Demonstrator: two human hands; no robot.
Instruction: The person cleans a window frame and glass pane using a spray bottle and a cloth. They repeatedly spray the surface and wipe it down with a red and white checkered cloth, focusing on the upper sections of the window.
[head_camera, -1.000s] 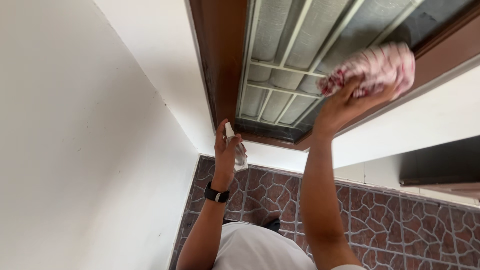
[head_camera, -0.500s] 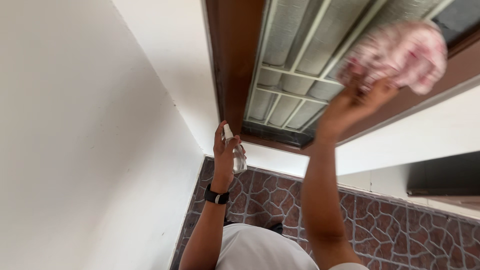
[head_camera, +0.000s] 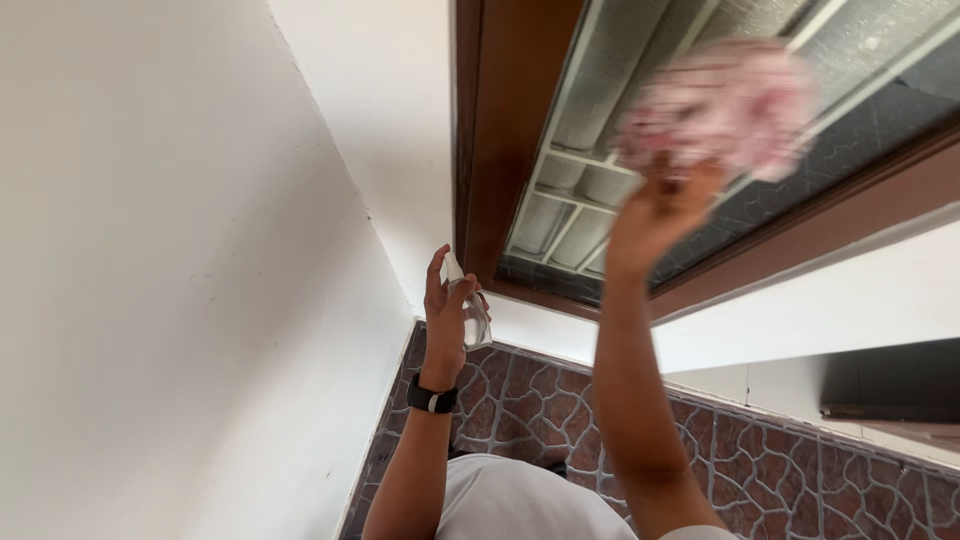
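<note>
Where the white corner walls (head_camera: 200, 250) meet, a brown wooden window frame (head_camera: 505, 140) holds glass backed by a white metal grille (head_camera: 575, 200), with stone-patterned tiles (head_camera: 760, 460) lower down. Against that glass the right hand (head_camera: 655, 205) presses a bunched red-and-white cloth (head_camera: 715, 105), blurred and crumpled, fingers clamped on it. Well apart, the left hand (head_camera: 445, 320), a black watch (head_camera: 432, 397) on its wrist, grips a small clear spray bottle (head_camera: 470, 305) upright near the frame's corner.

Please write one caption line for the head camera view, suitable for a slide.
Right hand presses a red-and-white cloth on the brown-framed window; left hand holds a small clear spray bottle.
</note>
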